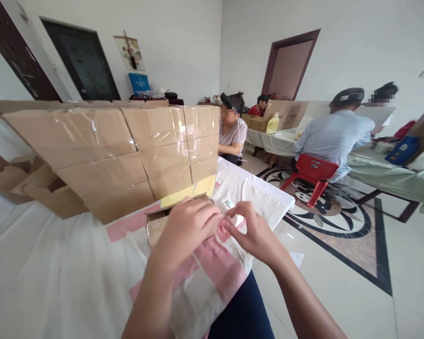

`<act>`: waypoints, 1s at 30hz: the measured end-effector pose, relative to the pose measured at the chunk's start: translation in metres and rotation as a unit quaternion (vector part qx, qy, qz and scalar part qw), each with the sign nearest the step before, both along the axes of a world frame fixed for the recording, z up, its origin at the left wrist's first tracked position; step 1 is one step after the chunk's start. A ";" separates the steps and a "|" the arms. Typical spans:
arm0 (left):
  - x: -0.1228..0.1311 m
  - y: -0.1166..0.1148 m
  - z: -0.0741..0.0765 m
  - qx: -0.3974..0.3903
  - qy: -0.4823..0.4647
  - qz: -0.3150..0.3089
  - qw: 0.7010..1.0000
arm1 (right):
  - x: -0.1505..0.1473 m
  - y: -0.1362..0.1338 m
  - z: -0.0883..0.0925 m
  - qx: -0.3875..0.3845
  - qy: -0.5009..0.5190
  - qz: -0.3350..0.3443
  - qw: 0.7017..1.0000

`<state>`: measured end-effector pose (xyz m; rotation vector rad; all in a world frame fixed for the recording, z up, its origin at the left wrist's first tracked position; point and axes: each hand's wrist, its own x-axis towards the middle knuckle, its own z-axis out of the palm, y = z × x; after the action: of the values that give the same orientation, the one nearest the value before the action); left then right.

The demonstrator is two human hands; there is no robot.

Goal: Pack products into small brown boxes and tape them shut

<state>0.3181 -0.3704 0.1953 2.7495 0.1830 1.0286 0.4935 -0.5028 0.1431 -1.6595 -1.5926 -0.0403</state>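
My left hand [187, 227] arches over a small cardboard box [156, 228] at the near edge of the cloth-covered table, its fingers curled toward the right. Close beside it, my right hand [250, 231] has thumb and forefinger drawn together. The fingertips of both hands almost meet just right of the box. Whatever they pinch is too small or too see-through to name. A small white object [238, 219] lies behind my right fingers, partly covered by them. The box's top and right side are mostly hidden by my left hand.
A wall of taped cardboard boxes [127, 150] stands across the table behind the small box. Open cartons [53, 193] are at the left. Several people sit beyond, one on a red chair [313, 172] near a table with a yellow bottle [273, 124]. White cloth [74, 273] covers my table.
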 end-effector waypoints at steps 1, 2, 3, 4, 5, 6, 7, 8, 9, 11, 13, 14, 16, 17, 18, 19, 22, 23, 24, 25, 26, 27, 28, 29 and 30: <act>-0.013 0.003 0.004 0.007 -0.034 0.029 0.999 | 0.001 0.009 0.002 -0.004 -0.016 -0.011 1.000; -0.027 0.007 0.008 0.005 -0.066 0.060 0.996 | 0.001 0.019 0.005 -0.006 -0.040 -0.012 0.999; -0.043 0.011 0.011 -0.006 -0.091 0.092 0.992 | 0.002 0.032 0.007 -0.008 -0.071 -0.003 0.997; -0.058 0.015 0.013 -0.025 -0.099 0.126 0.987 | 0.001 0.047 0.008 -0.013 -0.106 0.014 0.994; -0.073 0.020 0.014 -0.052 -0.090 0.163 0.981 | 0.000 0.061 0.008 -0.022 -0.140 0.033 0.989; -0.086 0.025 0.015 -0.087 -0.062 0.195 0.975 | -0.004 0.076 0.008 -0.035 -0.171 0.047 0.984; -0.098 0.030 0.015 -0.125 -0.022 0.222 0.967 | -0.008 0.089 0.006 -0.052 -0.199 0.055 0.977; -0.107 0.035 0.014 -0.163 0.015 0.242 0.957 | -0.014 0.099 0.003 -0.073 -0.220 0.057 0.971; -0.114 0.040 0.013 -0.197 0.042 0.256 0.946 | -0.021 0.107 -0.001 -0.095 -0.235 0.057 0.966; -0.121 0.049 0.010 -0.245 0.058 0.266 0.931 | -0.033 0.116 -0.011 -0.133 -0.244 0.052 0.959; -0.120 0.056 0.008 -0.276 0.062 0.264 0.922 | -0.040 0.117 -0.021 -0.160 -0.239 0.040 0.957; -0.118 0.059 0.008 -0.288 0.078 0.260 0.918 | -0.042 0.117 -0.026 -0.165 -0.236 0.033 0.957; -0.110 0.064 0.007 -0.307 0.133 0.248 0.909 | -0.042 0.117 -0.033 -0.163 -0.236 0.022 0.958; -0.106 0.066 0.006 -0.314 0.164 0.241 0.904 | -0.041 0.117 -0.036 -0.160 -0.236 0.020 0.958; -0.101 0.069 0.004 -0.319 0.190 0.232 0.899 | -0.041 0.118 -0.037 -0.157 -0.236 0.018 0.959; -0.097 0.073 0.001 -0.322 0.209 0.222 0.896 | -0.041 0.118 -0.039 -0.154 -0.235 0.016 0.960; -0.085 0.087 -0.014 -0.308 0.210 0.216 0.903 | -0.043 0.119 -0.042 -0.143 -0.231 0.003 0.962; -0.082 0.093 -0.020 -0.295 0.200 0.223 0.907 | -0.044 0.119 -0.042 -0.139 -0.229 -0.001 0.963; -0.079 0.098 -0.026 -0.283 0.195 0.230 0.910 | -0.045 0.119 -0.043 -0.136 -0.228 -0.006 0.964; -0.078 0.102 -0.031 -0.273 0.198 0.235 0.912 | -0.045 0.119 -0.044 -0.133 -0.226 -0.011 0.965; -0.077 0.106 -0.035 -0.268 0.207 0.237 0.911 | -0.046 0.119 -0.045 -0.130 -0.224 -0.014 0.966; -0.077 0.108 -0.038 -0.266 0.221 0.237 0.908 | -0.046 0.119 -0.046 -0.127 -0.222 -0.018 0.967; -0.078 0.110 -0.040 -0.267 0.234 0.235 0.905 | -0.047 0.119 -0.047 -0.125 -0.221 -0.020 0.967; -0.079 0.111 -0.040 -0.270 0.244 0.234 0.902 | -0.047 0.119 -0.047 -0.123 -0.220 -0.021 0.968; -0.080 0.111 -0.040 -0.272 0.251 0.234 0.899 | -0.046 0.120 -0.047 -0.122 -0.220 -0.021 0.968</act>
<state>0.2384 -0.2593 0.1557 2.4053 1.0713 0.2344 0.4472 -0.3829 0.0960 -1.9739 -1.9525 -0.2621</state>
